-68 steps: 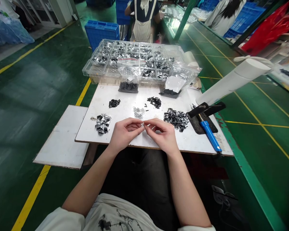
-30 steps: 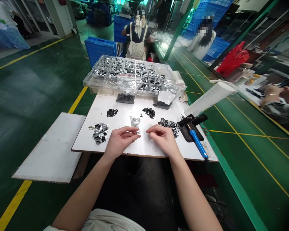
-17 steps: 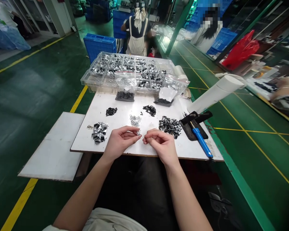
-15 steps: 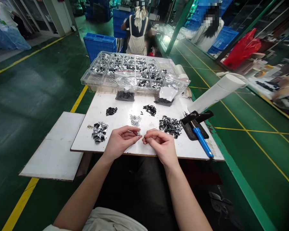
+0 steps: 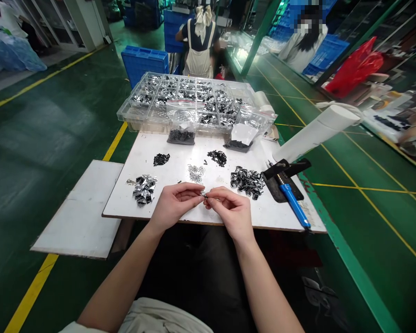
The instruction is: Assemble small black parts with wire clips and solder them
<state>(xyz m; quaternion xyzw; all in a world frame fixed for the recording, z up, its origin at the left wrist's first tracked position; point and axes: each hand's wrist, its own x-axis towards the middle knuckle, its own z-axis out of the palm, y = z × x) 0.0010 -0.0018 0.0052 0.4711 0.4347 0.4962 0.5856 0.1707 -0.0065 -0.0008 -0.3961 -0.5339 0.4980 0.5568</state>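
Observation:
Near the front edge of the white table [image 5: 173, 178], my left hand [image 5: 176, 203] pinches a small shiny metal part [image 5: 203, 193]. My right hand [image 5: 230, 208] has its fingertips pressed together at that part, and what they hold is too small to name. Just beyond my fingers is a heap of tiny silvery pieces [image 5: 196, 173]. Two small heaps of black pieces [image 5: 161, 159] [image 5: 217, 157] lie farther back. Silver-and-black parts are piled on the left [image 5: 144, 190], and another pile [image 5: 247, 182] is on the right.
A blue-handled tool [image 5: 294, 206] rests on a black holder at the right, beside a white tube [image 5: 317, 132]. Behind the heaps are two plastic bags [image 5: 181, 135] [image 5: 241, 134] and a clear compartment tray [image 5: 135, 111]. A person [image 5: 199, 44] is farther away.
My right hand has moved slightly left, and its fingertips now meet the metal part at my left fingertips. The view has shifted slightly.

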